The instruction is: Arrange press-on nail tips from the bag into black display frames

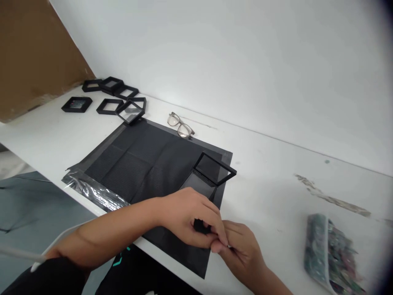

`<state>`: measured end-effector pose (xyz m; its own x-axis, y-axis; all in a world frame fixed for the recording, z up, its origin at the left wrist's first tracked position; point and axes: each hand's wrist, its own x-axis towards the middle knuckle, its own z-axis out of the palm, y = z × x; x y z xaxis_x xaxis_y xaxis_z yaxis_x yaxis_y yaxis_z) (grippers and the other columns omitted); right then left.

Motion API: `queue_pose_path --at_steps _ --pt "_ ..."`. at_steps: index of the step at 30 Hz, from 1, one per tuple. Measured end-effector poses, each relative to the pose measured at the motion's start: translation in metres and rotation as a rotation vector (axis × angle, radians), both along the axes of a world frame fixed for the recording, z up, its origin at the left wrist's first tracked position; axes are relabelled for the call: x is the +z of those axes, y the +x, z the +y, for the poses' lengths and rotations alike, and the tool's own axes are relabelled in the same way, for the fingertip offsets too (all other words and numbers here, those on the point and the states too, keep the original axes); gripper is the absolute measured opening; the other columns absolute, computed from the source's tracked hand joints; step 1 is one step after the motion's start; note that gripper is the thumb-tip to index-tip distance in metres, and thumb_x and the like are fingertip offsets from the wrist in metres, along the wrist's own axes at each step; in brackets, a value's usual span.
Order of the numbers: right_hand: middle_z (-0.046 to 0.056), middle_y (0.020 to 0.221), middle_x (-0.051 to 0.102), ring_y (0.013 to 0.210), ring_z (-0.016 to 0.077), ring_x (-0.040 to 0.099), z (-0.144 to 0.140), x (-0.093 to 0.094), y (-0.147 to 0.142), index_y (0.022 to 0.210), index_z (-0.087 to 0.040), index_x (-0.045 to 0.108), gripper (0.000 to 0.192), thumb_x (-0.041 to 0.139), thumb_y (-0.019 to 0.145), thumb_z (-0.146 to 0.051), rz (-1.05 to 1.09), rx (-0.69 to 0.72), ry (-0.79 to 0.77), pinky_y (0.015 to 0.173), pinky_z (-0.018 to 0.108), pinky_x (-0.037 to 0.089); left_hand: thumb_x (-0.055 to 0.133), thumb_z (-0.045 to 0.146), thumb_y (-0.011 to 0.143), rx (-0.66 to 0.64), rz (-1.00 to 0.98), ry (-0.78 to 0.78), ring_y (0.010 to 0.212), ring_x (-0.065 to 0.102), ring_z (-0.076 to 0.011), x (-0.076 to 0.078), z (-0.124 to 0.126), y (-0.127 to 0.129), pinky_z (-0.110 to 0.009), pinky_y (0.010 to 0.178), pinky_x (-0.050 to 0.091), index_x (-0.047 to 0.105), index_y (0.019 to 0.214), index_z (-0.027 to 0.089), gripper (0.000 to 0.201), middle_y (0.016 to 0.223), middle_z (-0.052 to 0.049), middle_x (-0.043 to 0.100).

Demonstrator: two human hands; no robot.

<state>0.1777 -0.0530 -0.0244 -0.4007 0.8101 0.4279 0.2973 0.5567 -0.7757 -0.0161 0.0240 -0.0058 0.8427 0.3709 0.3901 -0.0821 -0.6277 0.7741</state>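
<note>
My left hand (193, 217) and my right hand (241, 250) meet over the right front part of a black mat (138, 164). The fingertips of both are pinched together at one spot. Whatever lies between them is too small and too covered to make out; only a tiny pale speck shows there. Just beyond my left hand, a black hinged display frame (199, 183) with clear film panes lies opened on the mat. One half is tilted up and reaches past the mat's right edge. Its near part is hidden behind my left hand.
Several black display frames (110, 105) lie in a loose group at the far left. Eyeglasses (181, 125) rest at the mat's far edge. A clear plastic tub (317, 250) holding small wrapped pieces stands at the right. Behind the white table (264, 196) rises a white wall.
</note>
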Motion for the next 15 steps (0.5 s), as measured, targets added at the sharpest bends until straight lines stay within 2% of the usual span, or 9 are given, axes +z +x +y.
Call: queue_pose_path --at_steps 6,15 --pt "0.000 0.059 0.057 0.053 0.0094 0.053 0.000 -0.004 0.000 0.067 -0.019 0.063 0.043 0.053 0.099 -0.047 0.022 0.003 -0.012 0.050 0.022 0.040 0.066 0.019 0.084 -0.031 0.004 -0.064 0.075 0.067 -0.0094 0.001 0.000 0.000 -0.019 0.070 0.052 0.076 0.097 0.018 0.016 0.087 -0.002 0.075" --pt "-0.002 0.055 0.043 0.051 0.0092 0.043 -0.004 -0.012 -0.005 0.056 -0.018 0.047 0.059 0.042 0.100 -0.057 0.040 0.023 -0.104 0.048 0.023 0.033 0.065 0.021 0.086 -0.135 0.042 -0.225 0.076 0.066 -0.0107 0.004 0.005 -0.002 -0.021 0.075 0.053 0.077 0.102 0.016 0.020 0.084 -0.005 0.074"
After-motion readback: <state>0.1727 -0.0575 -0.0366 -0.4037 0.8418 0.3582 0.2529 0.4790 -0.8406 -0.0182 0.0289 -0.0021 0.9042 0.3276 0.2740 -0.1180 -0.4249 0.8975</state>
